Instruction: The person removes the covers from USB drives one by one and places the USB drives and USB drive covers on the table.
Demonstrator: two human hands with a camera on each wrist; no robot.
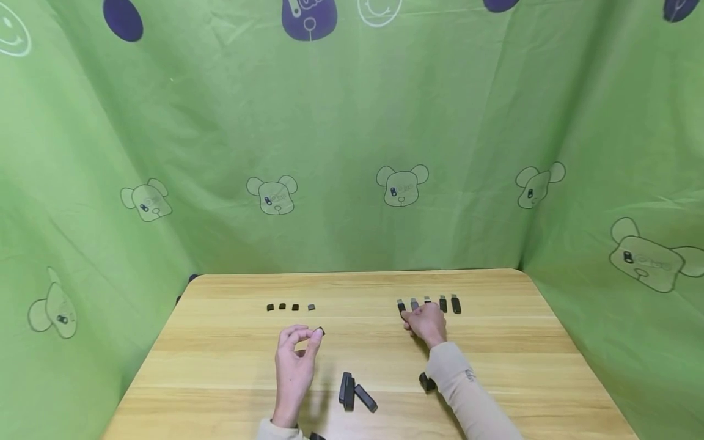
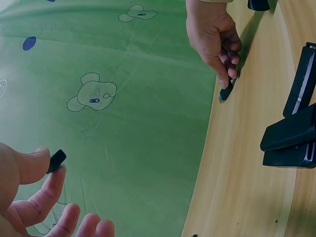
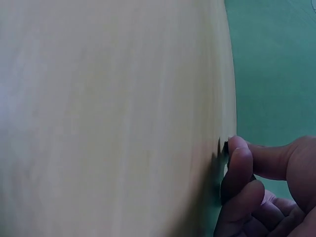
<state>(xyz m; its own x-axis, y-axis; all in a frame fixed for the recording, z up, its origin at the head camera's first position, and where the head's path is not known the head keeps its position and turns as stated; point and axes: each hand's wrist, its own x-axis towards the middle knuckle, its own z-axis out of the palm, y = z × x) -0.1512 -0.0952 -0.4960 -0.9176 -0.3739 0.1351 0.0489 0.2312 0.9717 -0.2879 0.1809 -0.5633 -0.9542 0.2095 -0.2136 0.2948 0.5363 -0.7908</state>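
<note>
My left hand (image 1: 294,370) is raised over the table and pinches a small black cap (image 2: 58,160) between thumb and index finger, the other fingers loosely bent. At the back right, my right hand (image 1: 428,324) pinches a black USB stick (image 1: 401,307) at the left end of a row, its metal plug pointing away from me. In the left wrist view, that stick (image 2: 226,93) lies at the right hand's fingertips. Right of it stand several more uncapped sticks, among them a grey stick (image 1: 415,304) and a black stick (image 1: 456,304); the hand partly covers the middle ones.
Left of centre, several caps lie in a row along the table's back, including a black cap (image 1: 270,307) and a grey cap (image 1: 311,307). Three dark elongated sticks (image 1: 365,398) lie close together at the front middle. A green curtain (image 1: 341,238) surrounds the wooden table (image 1: 220,379).
</note>
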